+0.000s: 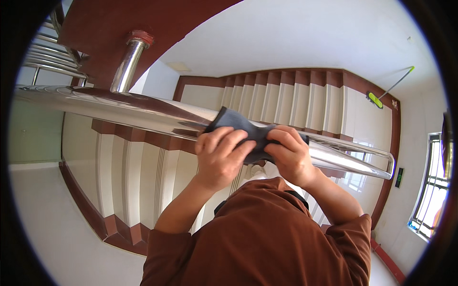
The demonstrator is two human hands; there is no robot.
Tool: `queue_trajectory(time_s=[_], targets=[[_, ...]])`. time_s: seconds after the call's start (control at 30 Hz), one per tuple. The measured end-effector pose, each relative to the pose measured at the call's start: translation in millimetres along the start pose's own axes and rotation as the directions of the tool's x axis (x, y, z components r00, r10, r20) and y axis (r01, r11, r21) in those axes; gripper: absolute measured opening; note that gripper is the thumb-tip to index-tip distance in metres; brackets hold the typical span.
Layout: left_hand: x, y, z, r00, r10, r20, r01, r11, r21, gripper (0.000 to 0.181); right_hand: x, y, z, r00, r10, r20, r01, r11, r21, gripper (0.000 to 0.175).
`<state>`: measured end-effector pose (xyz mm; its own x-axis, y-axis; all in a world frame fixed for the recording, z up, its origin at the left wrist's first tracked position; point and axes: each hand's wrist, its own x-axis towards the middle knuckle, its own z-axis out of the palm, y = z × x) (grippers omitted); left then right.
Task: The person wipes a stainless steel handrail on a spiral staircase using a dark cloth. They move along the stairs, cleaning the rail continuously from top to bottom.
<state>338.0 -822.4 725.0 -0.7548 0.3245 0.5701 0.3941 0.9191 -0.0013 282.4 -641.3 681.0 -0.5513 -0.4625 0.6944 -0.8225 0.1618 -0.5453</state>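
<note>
A dark grey cloth point(252, 133) lies draped over a shiny stainless steel handrail point(150, 111) in front of my body. My left hand point(223, 155) grips the cloth's left part, fingers curled over the top of the rail. On the right, my right hand point(291, 153) pinches the other part of the cloth in the same way. Between the two hands the fabric is bunched and folded. The undersides of the cloth and both thumbs' exact hold are partly hidden.
Tiled stairs point(164, 171) run beneath me, with another flight point(282, 102) beyond the rail. A steel post point(128, 66) joins the rail to a dark red surface. A green-headed broom or mop point(375, 100) leans at the landing wall; a barred window point(431, 182) is at right.
</note>
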Motion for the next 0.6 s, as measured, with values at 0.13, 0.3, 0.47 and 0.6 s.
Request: queue_trajectory(time_s=[0.13, 0.3, 0.47, 0.6], targets=[[0.7, -15.0, -10.5, 0.997, -0.057, -0.044, 0.059, 0.997, 0.054, 0.016, 13.7, -6.1, 16.6, 1.0, -0.004, -0.031, 0.004, 1.0, 0.01, 0.022], [2.9, -13.3, -7.4, 0.998, -0.057, -0.035, 0.059, 0.996, 0.073, 0.017, -3.7, -2.7, 7.1, 0.996, -0.057, 0.064, 0.063, 0.994, -0.094, 0.03], [0.8, -11.0, -9.1, 0.996, -0.092, -0.014, 0.093, 0.993, 0.078, 0.02, -34.7, 2.0, -13.2, 0.998, -0.052, 0.044, 0.059, 0.983, -0.174, 0.037], [-2.0, -11.0, -11.8, 0.994, -0.105, 0.01, 0.103, 0.989, 0.108, 0.023, -43.6, 0.0, -9.6, 0.997, -0.072, 0.008, 0.072, 0.987, -0.143, 0.03]])
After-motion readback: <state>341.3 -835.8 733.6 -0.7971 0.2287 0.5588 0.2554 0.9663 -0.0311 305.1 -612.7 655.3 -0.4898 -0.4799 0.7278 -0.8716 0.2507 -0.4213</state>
